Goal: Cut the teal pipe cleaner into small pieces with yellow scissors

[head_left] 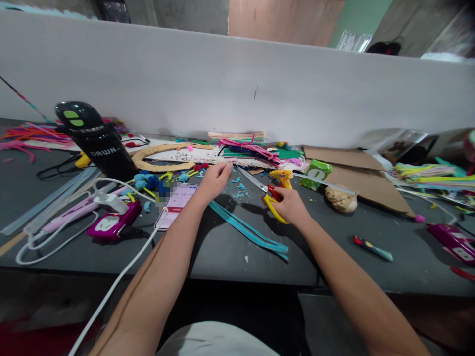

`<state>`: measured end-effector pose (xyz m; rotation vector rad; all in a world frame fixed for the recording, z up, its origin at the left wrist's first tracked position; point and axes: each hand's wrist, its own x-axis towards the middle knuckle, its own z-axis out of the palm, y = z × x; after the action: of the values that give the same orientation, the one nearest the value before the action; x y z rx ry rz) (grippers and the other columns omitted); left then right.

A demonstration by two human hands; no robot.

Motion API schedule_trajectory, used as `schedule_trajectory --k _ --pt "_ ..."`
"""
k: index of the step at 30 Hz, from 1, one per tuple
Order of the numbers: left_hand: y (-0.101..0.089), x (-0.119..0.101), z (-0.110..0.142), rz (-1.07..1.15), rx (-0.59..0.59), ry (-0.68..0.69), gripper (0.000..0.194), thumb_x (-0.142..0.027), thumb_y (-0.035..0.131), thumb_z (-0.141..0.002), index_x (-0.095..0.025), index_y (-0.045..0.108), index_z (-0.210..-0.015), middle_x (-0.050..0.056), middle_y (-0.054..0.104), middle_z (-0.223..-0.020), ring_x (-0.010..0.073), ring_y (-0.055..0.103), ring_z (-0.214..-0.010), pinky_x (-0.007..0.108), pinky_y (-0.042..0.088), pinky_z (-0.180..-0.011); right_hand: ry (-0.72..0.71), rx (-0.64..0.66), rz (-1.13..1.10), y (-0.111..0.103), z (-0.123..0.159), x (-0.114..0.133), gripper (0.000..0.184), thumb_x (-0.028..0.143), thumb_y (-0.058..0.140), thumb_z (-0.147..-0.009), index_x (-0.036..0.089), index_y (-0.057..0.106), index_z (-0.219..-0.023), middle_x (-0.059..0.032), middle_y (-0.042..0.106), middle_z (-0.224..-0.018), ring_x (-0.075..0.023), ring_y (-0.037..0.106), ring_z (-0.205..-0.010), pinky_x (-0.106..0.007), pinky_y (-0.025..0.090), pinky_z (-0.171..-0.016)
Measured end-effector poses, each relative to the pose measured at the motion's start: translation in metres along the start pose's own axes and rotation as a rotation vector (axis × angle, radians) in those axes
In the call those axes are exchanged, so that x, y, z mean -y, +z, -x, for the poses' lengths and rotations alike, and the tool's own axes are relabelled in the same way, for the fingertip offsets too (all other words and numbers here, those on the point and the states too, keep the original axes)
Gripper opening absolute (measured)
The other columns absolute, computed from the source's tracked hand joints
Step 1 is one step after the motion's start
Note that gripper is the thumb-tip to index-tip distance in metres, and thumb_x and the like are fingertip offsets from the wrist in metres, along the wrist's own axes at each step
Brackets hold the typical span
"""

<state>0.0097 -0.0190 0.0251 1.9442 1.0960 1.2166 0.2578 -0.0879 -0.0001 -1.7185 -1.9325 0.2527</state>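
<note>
My right hand (291, 203) is wrapped around the red and yellow handles of a pair of scissors (253, 179). The metal blades point up and left, slightly parted, toward the fingers of my left hand (218, 179). Those fingers are pinched together near the blade tips; a bit of pink shows at them, but what they hold is too small to make out. Small blue clippings (241, 187) lie scattered under the blades. Long blue fuzzy strips (252, 232) stretch across the table between my forearms.
A phone (180, 198) with a running timer lies left of my left forearm. Behind the scissors are a yellow glue gun (284, 176), a green packet (315, 174) and cardboard (363, 183). A black bottle (98, 143), purple power socket (115, 222) and white cable (122, 274) are at left.
</note>
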Motion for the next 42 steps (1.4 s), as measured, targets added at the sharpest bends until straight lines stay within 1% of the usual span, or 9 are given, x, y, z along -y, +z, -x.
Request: schedule_trajectory --k 11,15,23,26,31,37,42 --pt "-0.0004 0.0012 -0.0006 -0.024 0.008 0.014 0.040 -0.044 0.041 -0.093 -0.018 0.040 -0.063 -0.002 0.039 -0.057 0.0113 0.037 -0.056 0.027 0.027 -0.055 -0.024 0.031 -0.002 0.0011 0.0000 0.0001 0.030 0.044 0.061 -0.072 0.018 0.052 -0.060 0.0012 0.048 -0.058 -0.0117 0.038 -0.058 -0.025 0.030 -0.056" --pt "-0.0007 0.0000 -0.0009 -0.038 0.010 0.014 0.040 -0.043 0.041 -0.093 -0.018 0.040 -0.063 -0.002 0.039 -0.057 0.0111 0.037 -0.056 0.027 0.028 -0.056 -0.023 0.043 -0.011 0.0020 -0.0006 -0.0019 0.028 0.044 0.061 -0.073 0.018 0.056 -0.063 0.0012 0.049 -0.059 -0.0119 0.039 -0.058 -0.025 0.031 -0.056" --pt "0.0002 0.0017 -0.0017 -0.035 0.019 0.012 0.039 -0.043 0.040 -0.094 -0.019 0.040 -0.063 -0.002 0.039 -0.058 0.0112 0.037 -0.057 0.027 0.028 -0.056 -0.019 0.052 -0.013 0.0033 -0.0014 -0.0023 0.027 0.043 0.060 -0.073 0.018 0.058 -0.064 0.0004 0.050 -0.060 -0.0125 0.039 -0.060 -0.025 0.031 -0.057" --pt "0.0000 0.0008 -0.0009 -0.027 0.017 0.004 0.039 -0.045 0.040 -0.093 -0.019 0.040 -0.064 -0.002 0.039 -0.058 0.0112 0.037 -0.056 0.027 0.028 -0.056 -0.006 0.033 -0.008 0.0032 -0.0014 -0.0017 0.027 0.043 0.060 -0.072 0.018 0.055 -0.063 0.0009 0.047 -0.059 -0.0123 0.037 -0.059 -0.025 0.031 -0.057" --pt "-0.0006 0.0010 -0.0007 -0.041 0.019 -0.003 0.040 -0.046 0.039 -0.094 -0.019 0.042 -0.065 -0.002 0.041 -0.058 0.0117 0.039 -0.057 0.027 0.029 -0.056 0.009 0.003 -0.029 0.0026 -0.0015 -0.0021 0.035 0.049 0.062 -0.071 0.019 0.047 -0.060 0.0023 0.043 -0.057 -0.0112 0.034 -0.057 -0.024 0.029 -0.054" --pt "-0.0001 0.0019 -0.0022 -0.036 0.016 0.006 0.039 -0.044 0.040 -0.094 -0.018 0.043 -0.065 -0.002 0.043 -0.058 0.0113 0.040 -0.057 0.026 0.031 -0.056 0.007 0.032 -0.028 0.0023 -0.0009 -0.0017 0.034 0.048 0.060 -0.072 0.018 0.048 -0.059 0.0020 0.042 -0.057 -0.0113 0.035 -0.058 -0.025 0.028 -0.055" --pt "-0.0004 -0.0029 -0.0002 -0.004 -0.014 -0.031 0.041 -0.044 0.042 -0.093 -0.018 0.045 -0.061 -0.002 0.042 -0.055 0.0108 0.040 -0.055 0.026 0.031 -0.054 0.009 0.031 -0.023 0.0021 -0.0013 -0.0019 0.032 0.046 0.060 -0.072 0.018 0.051 -0.060 0.0017 0.043 -0.057 -0.0116 0.035 -0.058 -0.025 0.028 -0.055"
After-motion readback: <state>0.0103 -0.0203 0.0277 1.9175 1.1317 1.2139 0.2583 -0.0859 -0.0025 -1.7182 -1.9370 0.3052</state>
